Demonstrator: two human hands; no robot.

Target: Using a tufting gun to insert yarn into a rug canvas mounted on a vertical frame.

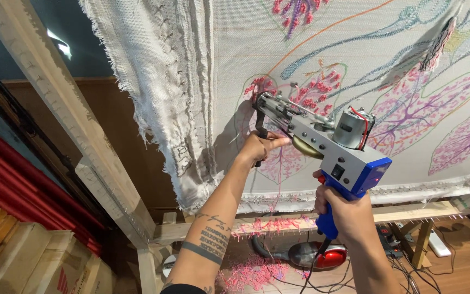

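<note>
While tufting goes on, progress by zone:
Frame (55, 109): wooden, cloth (235, 65) stretched on it.
Left hand (258, 147): fingers clenched round front handle of tufting gun (322, 139).
Cloth, lower left: pink leaf part filled, outlines bare.
Right hand (344, 209): fingers grasping blue grip.
Cloth, right: purple leaves done.
Floor (463, 272): pink scraps.

Two bare forearms in frame, both coming up from bottom edge. Left hand (257, 146) at center, right hand (346, 209) lower right. No gloves, rings or watch visible. Left forearm has dark tattoos near bottom center: solid band round the arm, block of small lettering above it, thin line motif above that. Black sleeve edge at bottom center, left arm. Right forearm unmarked, no sleeve seen.
</note>
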